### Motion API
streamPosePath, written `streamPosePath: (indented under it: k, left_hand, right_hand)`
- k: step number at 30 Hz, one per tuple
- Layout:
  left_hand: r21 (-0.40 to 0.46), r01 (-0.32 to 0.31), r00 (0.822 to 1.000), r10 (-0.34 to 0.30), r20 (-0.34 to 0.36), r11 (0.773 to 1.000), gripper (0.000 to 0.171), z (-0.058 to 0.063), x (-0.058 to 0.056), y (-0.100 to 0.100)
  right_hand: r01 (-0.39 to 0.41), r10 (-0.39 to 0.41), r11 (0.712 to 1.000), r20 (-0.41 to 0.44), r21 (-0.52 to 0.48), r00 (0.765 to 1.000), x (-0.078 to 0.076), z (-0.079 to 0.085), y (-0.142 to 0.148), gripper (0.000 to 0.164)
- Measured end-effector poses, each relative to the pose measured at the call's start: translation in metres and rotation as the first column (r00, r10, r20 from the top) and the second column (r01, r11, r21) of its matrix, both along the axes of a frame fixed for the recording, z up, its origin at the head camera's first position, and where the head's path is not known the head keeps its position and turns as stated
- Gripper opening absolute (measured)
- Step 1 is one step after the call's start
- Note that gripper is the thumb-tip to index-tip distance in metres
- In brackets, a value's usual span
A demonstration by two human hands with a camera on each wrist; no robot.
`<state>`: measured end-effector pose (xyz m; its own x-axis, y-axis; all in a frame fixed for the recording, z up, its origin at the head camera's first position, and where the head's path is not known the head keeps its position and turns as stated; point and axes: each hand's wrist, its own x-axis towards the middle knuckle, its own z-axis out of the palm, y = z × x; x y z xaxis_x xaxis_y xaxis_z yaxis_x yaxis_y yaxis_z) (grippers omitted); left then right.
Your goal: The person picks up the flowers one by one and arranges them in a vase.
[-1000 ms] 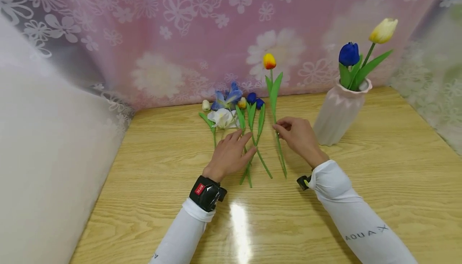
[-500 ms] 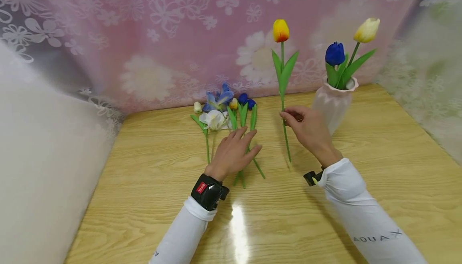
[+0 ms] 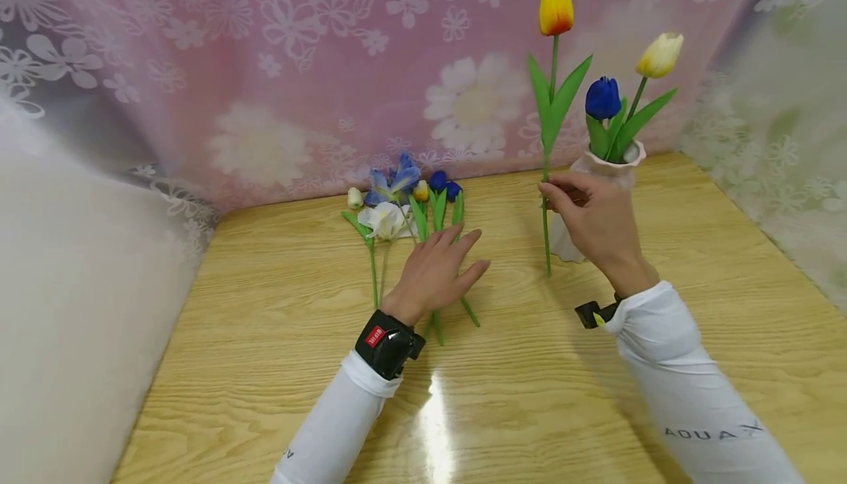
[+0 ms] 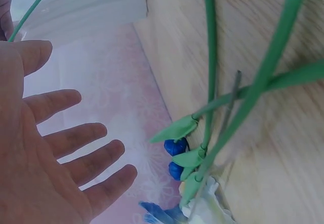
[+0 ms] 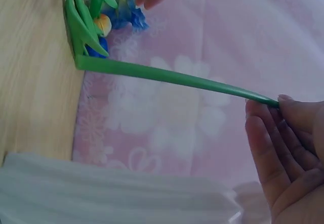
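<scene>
My right hand [image 3: 598, 223] is pinching the yellow-red tulip [image 3: 556, 9] near the vase [image 5: 116, 191]; my left hand [image 3: 433, 267] is holding nothing. Pinching below its leaves, I'm risking it tipping into the standing blue tulip [image 3: 603, 98], though depth is looking unclear.

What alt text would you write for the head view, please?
A right hand holds a yellow and red flower upright by its stem, beside a vase with two flowers. The open left hand is over other flowers lying on a wooden table.

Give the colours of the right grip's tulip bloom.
Yellow and orange-red; the tulip bloom shows best in the head view.
</scene>
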<state>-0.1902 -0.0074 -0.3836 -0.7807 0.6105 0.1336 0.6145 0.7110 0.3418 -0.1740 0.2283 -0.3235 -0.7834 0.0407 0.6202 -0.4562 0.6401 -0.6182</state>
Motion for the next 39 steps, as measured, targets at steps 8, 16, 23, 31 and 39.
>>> streamPosePath:
  k: [8,16,23,31,39]
  left_hand:
    - [-0.011,0.009,1.0,-0.009,-0.028,1.0,0.056,0.008,0.0,0.01]
    - [-0.001,0.04,0.999,-0.04,-0.028,0.999,0.056,0.015,-0.001,0.021]
    - [-0.012,0.068,0.997,-0.068,-0.046,0.998,0.058,0.02,-0.003,0.032]
    - [-0.03,0.091,0.991,-0.094,-0.098,0.995,0.062,0.025,-0.006,0.044]
    - [-0.031,0.113,0.987,-0.116,-0.114,0.993,0.065,0.03,-0.008,0.053]
  right_hand:
    - [0.044,-0.045,0.999,-0.079,-0.015,0.996,0.005,0.016,0.012,0.016]
    - [0.088,-0.098,0.991,-0.09,-0.104,0.991,0.006,0.033,0.027,0.018]
    - [0.104,-0.128,0.971,-0.098,-0.214,0.987,0.007,0.051,0.045,0.02]
    - [0.086,-0.145,0.942,-0.162,-0.324,0.976,0.002,0.064,0.059,0.017]
    - [0.124,-0.194,0.93,-0.172,-0.347,0.966,0.001,0.08,0.068,0.018]
